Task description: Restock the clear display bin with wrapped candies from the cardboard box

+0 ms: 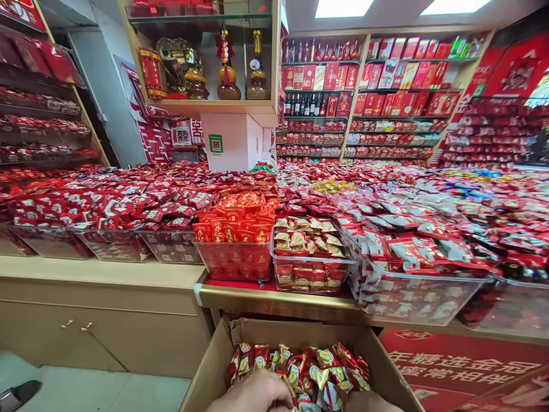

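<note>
Fingers down among red-gold packets, pinching or not I cannot tell, long axes pointing mixed ways

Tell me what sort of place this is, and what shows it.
Probably a shop selling sweets and gifts: clear bins heaped with small wrapped packets, shelves of bottles and boxed goods, and a posted QR code, perhaps for payment.

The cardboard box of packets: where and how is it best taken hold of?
Probably by the upper edges of the cardboard box, at its left wall and right wall together, coming from above. Both rise above the packets, leaving bare rims to pinch, while the far wall sits close by the counter edge.
</note>
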A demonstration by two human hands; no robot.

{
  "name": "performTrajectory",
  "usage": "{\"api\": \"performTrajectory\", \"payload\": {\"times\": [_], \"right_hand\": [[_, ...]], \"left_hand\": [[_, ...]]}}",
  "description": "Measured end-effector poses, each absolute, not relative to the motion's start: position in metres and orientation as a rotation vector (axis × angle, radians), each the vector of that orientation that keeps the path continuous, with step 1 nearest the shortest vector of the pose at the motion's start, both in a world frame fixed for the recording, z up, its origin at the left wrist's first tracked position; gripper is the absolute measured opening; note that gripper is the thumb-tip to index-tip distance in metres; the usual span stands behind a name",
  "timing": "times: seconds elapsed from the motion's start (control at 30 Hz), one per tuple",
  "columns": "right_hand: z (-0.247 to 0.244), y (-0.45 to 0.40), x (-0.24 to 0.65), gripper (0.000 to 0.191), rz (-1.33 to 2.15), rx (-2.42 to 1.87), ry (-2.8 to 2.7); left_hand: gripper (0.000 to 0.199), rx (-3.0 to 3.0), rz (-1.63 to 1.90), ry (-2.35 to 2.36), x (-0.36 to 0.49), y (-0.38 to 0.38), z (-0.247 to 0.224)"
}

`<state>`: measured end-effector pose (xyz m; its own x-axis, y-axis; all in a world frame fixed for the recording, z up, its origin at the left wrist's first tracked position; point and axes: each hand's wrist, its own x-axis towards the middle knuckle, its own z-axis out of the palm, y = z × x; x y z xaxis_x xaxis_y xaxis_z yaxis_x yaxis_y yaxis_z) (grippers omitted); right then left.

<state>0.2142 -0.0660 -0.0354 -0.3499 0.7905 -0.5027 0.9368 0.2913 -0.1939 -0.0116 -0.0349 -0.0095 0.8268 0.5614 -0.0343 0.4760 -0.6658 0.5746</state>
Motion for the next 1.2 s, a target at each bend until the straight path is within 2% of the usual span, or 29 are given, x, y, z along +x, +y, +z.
{"api": "performTrajectory", "payload": {"times": [0.13,0.23,0.33,0.37,0.5,0.6,0.67,0.9,1.13,1.2], "right_hand": [[-0.005,-0.068,0.217,0.022,-0.651,1.642,2.173],[0.027,-0.06,0.219,0.014,-0.886,1.757,2.412],[0.052,-0.044,0.219,0.02,-1.146,1.811,2.665],[0.056,-0.039,0.218,0.023,-1.235,1.82,2.729],[0.049,-0.024,0.21,0.031,-1.752,2.022,2.762],[0.033,-0.023,0.202,0.031,-2.166,2.193,2.55],[0.027,-0.024,0.198,0.031,-2.307,2.241,2.444],[0.029,-0.029,0.193,0.031,-2.565,2.263,2.186],[0.024,-0.032,0.195,0.029,-2.414,2.29,2.344],[0.025,-0.033,0.197,0.042,-2.439,2.095,2.529]], "left_hand": [[0.018,2.196,0.258,1.007,-0.014,-0.04,0.001],[0.027,1.913,0.362,1.0,-0.003,-0.038,0.017],[0.046,1.638,0.46,0.884,0.015,-0.026,0.034],[0.046,1.602,0.5,0.88,0.02,-0.021,0.039],[0.035,1.392,0.69,0.959,0.035,-0.005,0.045],[0.036,1.148,0.854,1.015,0.04,-0.005,0.035],[0.036,1.027,0.906,1.02,0.042,-0.009,0.028],[0.037,0.927,0.918,0.96,0.045,-0.015,0.021],[0.038,0.837,0.805,0.792,0.039,-0.017,0.021],[0.035,0.707,0.721,0.715,0.034,-0.015,0.021]]}}
